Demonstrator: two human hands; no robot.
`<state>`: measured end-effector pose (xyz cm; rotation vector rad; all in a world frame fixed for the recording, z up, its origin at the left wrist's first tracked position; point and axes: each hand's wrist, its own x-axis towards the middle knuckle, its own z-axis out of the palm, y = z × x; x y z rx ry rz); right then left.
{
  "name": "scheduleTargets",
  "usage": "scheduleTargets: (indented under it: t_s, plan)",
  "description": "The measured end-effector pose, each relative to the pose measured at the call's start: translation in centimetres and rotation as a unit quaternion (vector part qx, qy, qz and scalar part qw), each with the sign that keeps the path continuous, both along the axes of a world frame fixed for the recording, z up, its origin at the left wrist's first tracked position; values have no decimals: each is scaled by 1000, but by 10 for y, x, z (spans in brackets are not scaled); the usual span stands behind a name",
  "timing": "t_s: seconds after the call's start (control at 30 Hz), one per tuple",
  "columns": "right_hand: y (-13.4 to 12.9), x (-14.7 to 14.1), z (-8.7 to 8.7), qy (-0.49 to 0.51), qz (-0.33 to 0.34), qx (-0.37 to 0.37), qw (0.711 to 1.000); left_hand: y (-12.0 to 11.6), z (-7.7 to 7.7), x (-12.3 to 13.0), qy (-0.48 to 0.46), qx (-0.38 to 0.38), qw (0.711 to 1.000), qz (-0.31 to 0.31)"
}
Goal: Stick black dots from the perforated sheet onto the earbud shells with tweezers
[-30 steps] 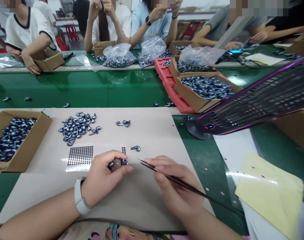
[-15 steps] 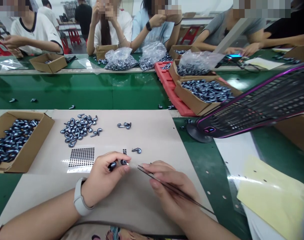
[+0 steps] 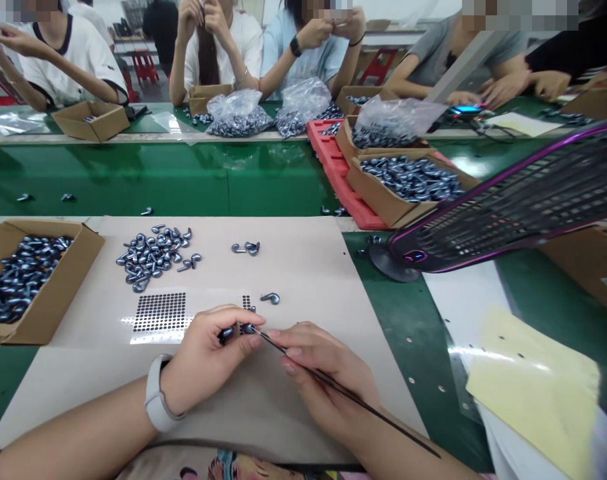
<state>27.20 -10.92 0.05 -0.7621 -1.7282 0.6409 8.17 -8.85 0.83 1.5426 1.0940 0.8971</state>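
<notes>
Tweezers (image 3: 363,403) have closed in on the earbud (image 3: 248,329), tips at it, long axis slanting toward the mat's (image 3: 303,267) near right corner. My right hand (image 3: 333,380) pinches them; my left (image 3: 208,353), thumb and forefinger curled, grips the earbud above mid-mat.

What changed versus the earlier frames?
Right hand moved left, closing the gap between tweezers and earbud. Far-left co-worker's hands rose away from the small box. No grip change. Same: left hand holding earbud, loose pile, dotted sheet.

Head-worn view, facing forward and down
</notes>
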Motion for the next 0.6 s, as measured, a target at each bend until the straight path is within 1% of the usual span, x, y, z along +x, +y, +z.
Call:
scheduleTargets:
  t_s: [0.37, 0.47, 0.6]
  plan:
    - [3, 4, 0, -50, 22, 42, 998, 0, -2, -2, -5, -6, 1000, -6]
    - [3, 5, 0, -35, 25, 38, 998, 0, -2, -2, -12, -15, 1000, -6]
    - [3, 6, 1, 17, 32, 19, 999, -1, -1, -2, -21, -10, 1000, -2]
